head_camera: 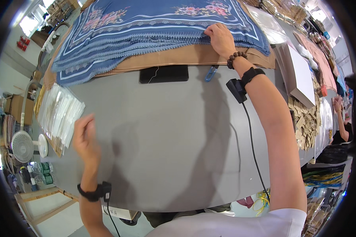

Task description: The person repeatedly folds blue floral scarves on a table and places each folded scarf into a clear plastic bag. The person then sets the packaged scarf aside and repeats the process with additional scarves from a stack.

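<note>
A stack of blue floral scarves (154,28) lies over brown fabric (166,58) at the far side of the grey table. My right hand (221,38) rests on the near edge of the top scarves, fingers curled; whether it pinches cloth cannot be told. Beads and a black strap with a cabled device are on that wrist. Blurred, my left hand (87,142) hangs over the left part of the table beside clear plastic bags (62,109), fingers bent, with no object visible in it. A blue-handled small tool (210,74) and a black phone-like slab (164,74) lie by the brown fabric.
On the right stand a white box or board stack (299,77) and a pile of cardboard tags (307,126). A white fan (23,146) and plastic bottles (43,173) are at the left. Another person's arm (341,121) shows at the far right. Two black cables run from my wrists.
</note>
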A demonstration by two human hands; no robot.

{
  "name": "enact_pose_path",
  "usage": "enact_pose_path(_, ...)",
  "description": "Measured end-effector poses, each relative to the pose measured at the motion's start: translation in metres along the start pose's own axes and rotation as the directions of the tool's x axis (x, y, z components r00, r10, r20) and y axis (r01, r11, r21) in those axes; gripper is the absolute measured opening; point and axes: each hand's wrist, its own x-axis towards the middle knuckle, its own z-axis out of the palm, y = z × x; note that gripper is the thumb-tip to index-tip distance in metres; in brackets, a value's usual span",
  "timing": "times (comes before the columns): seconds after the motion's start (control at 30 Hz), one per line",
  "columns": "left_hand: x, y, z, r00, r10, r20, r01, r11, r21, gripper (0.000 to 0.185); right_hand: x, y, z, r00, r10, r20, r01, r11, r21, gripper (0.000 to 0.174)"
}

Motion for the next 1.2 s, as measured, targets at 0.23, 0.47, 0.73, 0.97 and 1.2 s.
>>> enact_pose_path(0.23, 0.097, 0.042, 0.188, 0.921, 0.311, 0.237, -0.282, 0.948, -0.147, 0.017, 0.019, 0.007, -0.003, 0.994, -0.022, -0.106, 0.024, 0.999, 0.024, 0.008)
enact_pose_path(0.47, 0.196, 0.033, 0.306, 0.978, 0.175, 0.113, -0.197, 0.952, 0.233, 0.024, 0.017, 0.003, -0.016, 0.981, -0.150, -0.121, 0.176, 0.954, 0.244, 0.007)
enact_pose_path(0.73, 0.217, 0.017, 0.310, 0.976, 0.090, 0.199, -0.105, 0.992, 0.067, 0.031, 0.001, -0.001, -0.017, 0.991, -0.132, 0.018, 0.130, 0.988, 0.089, 0.047)
enact_pose_path(0.97, 0.203, 0.036, 0.303, 0.908, 0.410, -0.081, -0.408, 0.912, 0.043, 0.025, 0.011, 0.001, -0.017, 0.993, -0.069, -0.099, 0.079, 0.991, 0.108, 0.023)
enact_pose_path(1.2, 0.192, 0.066, 0.297, 0.830, -0.187, 0.525, 0.397, 0.859, -0.322, 0.045, 0.021, -0.005, -0.031, 0.883, -0.230, -0.408, 0.292, 0.951, 0.097, 0.011)
